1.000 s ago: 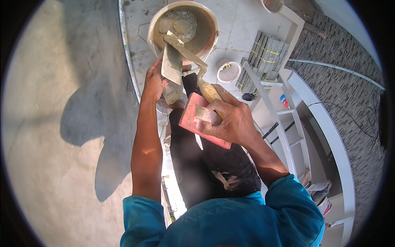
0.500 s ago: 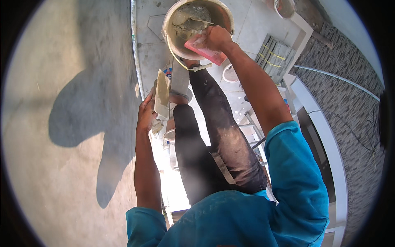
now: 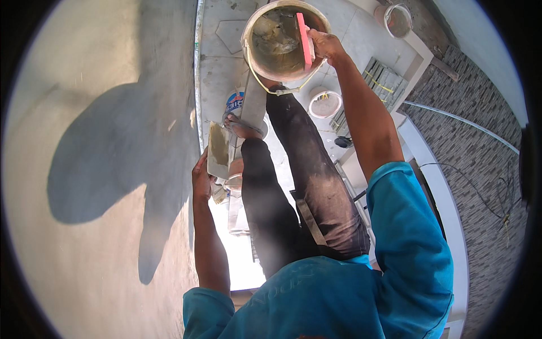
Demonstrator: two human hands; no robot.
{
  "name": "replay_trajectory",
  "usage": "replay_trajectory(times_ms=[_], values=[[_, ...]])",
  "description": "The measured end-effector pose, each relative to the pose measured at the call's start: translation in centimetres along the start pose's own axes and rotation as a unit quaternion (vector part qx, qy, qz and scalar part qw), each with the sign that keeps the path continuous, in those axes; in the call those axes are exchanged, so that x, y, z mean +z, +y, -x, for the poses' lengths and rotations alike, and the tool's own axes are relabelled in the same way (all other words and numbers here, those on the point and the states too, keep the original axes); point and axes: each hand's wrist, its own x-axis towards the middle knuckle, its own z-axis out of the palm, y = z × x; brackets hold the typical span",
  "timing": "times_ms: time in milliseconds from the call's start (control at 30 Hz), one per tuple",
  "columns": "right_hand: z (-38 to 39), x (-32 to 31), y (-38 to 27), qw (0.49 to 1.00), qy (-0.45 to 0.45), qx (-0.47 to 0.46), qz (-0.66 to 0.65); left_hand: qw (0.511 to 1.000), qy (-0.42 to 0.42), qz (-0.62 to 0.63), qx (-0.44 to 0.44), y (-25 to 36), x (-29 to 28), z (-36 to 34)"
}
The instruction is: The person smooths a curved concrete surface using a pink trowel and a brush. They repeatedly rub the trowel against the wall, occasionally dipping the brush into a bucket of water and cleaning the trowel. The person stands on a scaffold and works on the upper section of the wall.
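Observation:
My right hand [image 3: 326, 46] is closed around the grip of a red plastering float [image 3: 305, 42]. The float stands on edge inside the right wall of a large bucket [image 3: 246, 40]. Wet grey-beige mortar [image 3: 275, 35] lies in that bucket, whose wire handle hangs toward me. At the lower left, my left hand [image 3: 202, 179] grips a pale rectangular plastering board [image 3: 218, 151] from behind, its fingers partly hidden. A layer of mortar coats the board's face, and the board stays close to the wall.
A plastered wall [image 3: 107, 62] with my shadow on it fills the left side. My sandalled feet rest on a narrow plank [image 3: 257, 107]. Below are a blue-and-white container [image 3: 235, 100], a small bucket [image 3: 326, 105] and strapped grey tiles [image 3: 379, 85]. Another bucket [image 3: 397, 22] stands at upper right.
My right hand has moved right and turned the float from a flat slant to upright by the bucket's wall. The board in my left hand has dropped slightly and shows more of its face.

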Motion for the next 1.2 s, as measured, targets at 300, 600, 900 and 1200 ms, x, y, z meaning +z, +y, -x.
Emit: replay_trajectory(times_ms=[300,600,900,1200], values=[[7.8,-4.9,-0.6,0.986,0.125,-0.065,-0.09,0.996,0.081,0.023,0.018,-5.6,-4.7,5.2],[20.5,1.4,-2.7,0.989,-0.075,-0.106,-0.065,0.974,0.201,0.103,0.031,-15.2,-8.1,12.0],[39.5,17.8,-14.5,0.592,-0.374,-0.463,0.542,0.924,0.285,0.252,0.032,-26.2,-5.1,7.3],[48.8,30.3,-16.6,0.359,-0.6,-0.433,0.568,0.775,0.516,0.343,0.122,-32.5,7.7,2.5]])
